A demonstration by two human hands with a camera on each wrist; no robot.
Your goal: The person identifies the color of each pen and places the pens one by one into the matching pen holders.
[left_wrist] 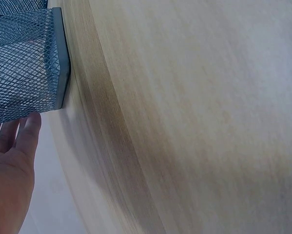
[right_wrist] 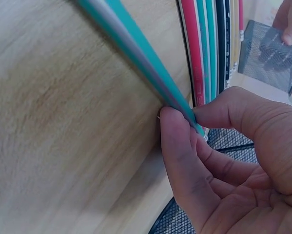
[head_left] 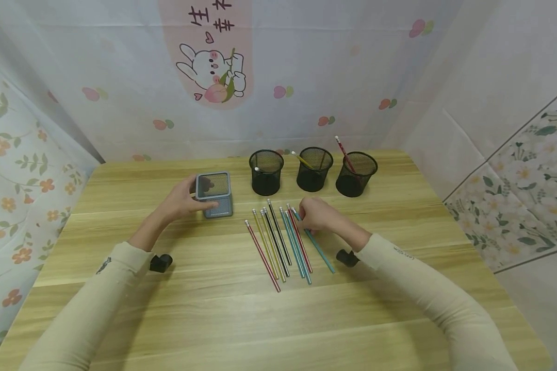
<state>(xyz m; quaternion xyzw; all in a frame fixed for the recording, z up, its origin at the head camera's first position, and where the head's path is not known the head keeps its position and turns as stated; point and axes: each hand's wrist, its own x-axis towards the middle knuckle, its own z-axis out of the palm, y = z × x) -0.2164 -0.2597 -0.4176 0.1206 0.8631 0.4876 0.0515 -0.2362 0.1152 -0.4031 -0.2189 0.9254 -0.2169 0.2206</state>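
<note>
My left hand [head_left: 182,200] grips a square grey mesh pen holder [head_left: 220,207] at the left of the table, thumb on the near side and fingers round the far side. In the left wrist view its mesh wall [left_wrist: 24,68] shows above my fingertips. With thumb and index finger, my right hand [head_left: 319,214] pinches a teal pencil [head_left: 322,254] near its eraser end. That pencil slants away from a loose row of red, yellow, black and teal pencils [head_left: 271,247], whose white erasers point toward the back.
Three round black mesh cups stand along the back: the left cup [head_left: 266,184] and middle cup [head_left: 311,179] each hold a pencil, and the right cup [head_left: 350,186] holds a red one. A printed curtain [head_left: 306,62] hangs behind the wooden table [head_left: 213,319].
</note>
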